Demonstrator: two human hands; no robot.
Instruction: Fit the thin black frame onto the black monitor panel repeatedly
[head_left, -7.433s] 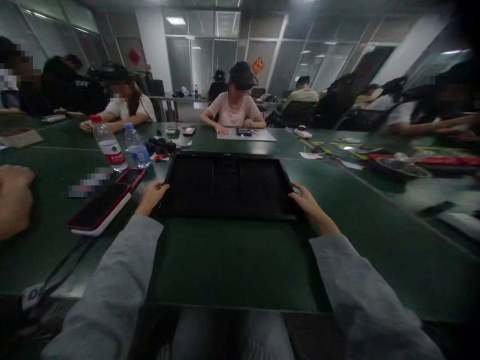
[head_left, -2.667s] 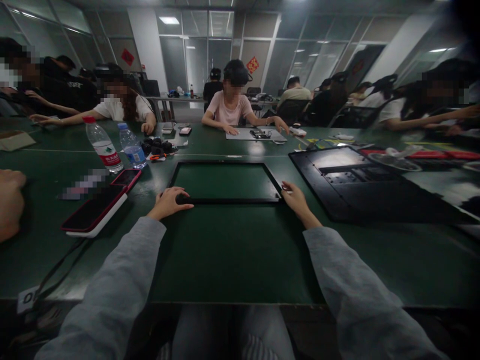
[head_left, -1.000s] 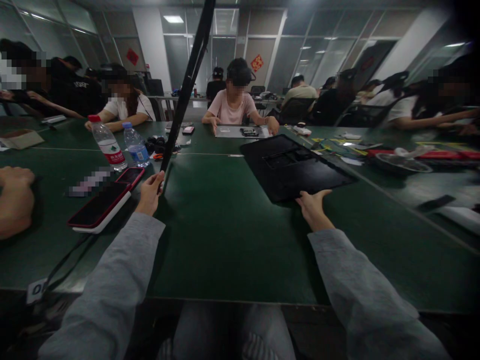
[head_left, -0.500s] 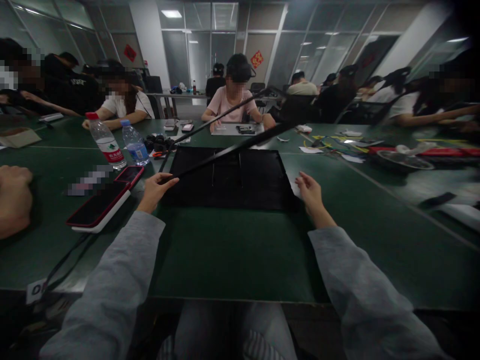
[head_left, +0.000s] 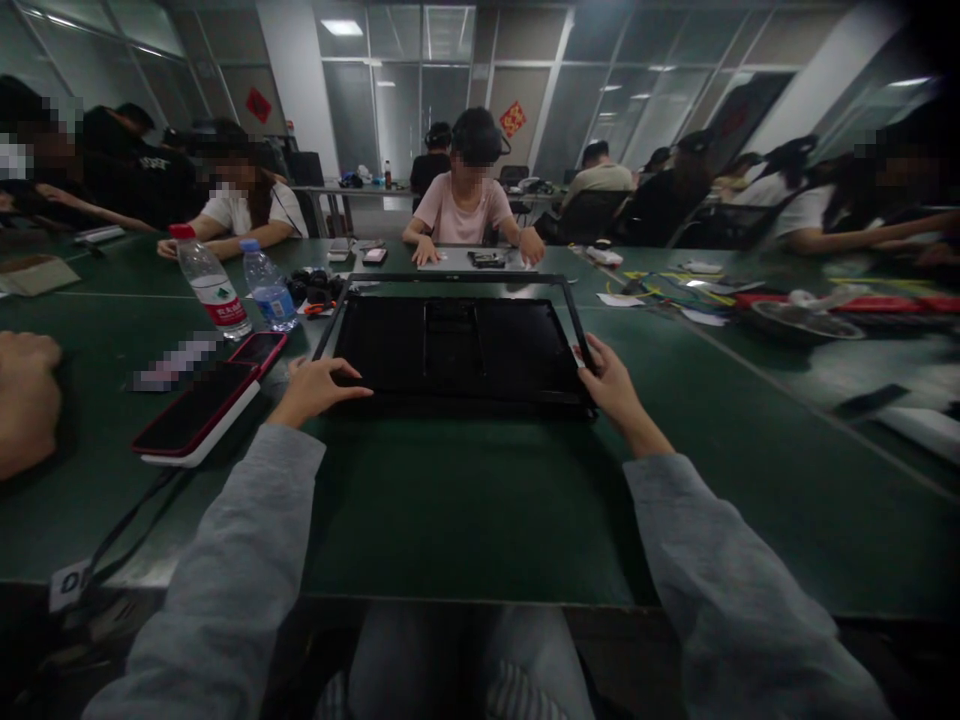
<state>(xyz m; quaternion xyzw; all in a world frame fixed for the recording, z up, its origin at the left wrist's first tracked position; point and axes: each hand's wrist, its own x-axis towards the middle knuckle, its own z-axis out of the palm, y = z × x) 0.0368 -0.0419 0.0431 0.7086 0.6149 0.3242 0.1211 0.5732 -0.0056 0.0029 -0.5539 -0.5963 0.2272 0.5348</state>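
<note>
A thin black rectangular frame (head_left: 574, 315) is held low over a flat black panel (head_left: 517, 350) on the green table (head_left: 465, 500). My right hand (head_left: 609, 385) grips the frame's right side. At the frame's left front corner is my left hand (head_left: 319, 388), its thumb and fingers around the edge. The frame's far bar stands a little beyond the panel's far edge, while its near bar lies along the panel's near edge. Whether the frame touches the panel cannot be made out.
Left of my left hand lie a red-edged phone (head_left: 199, 405) and two bottles, one red-capped (head_left: 214, 285), one blue-capped (head_left: 268, 285). Across the table a person in pink (head_left: 461, 205) works. Cables (head_left: 667, 300) lie at the right; another person's hand (head_left: 28, 400) rests at the left edge.
The frame, earlier tilted up with its right side raised, has come down level over the panel. My right hand, free before, has taken hold of its right side.
</note>
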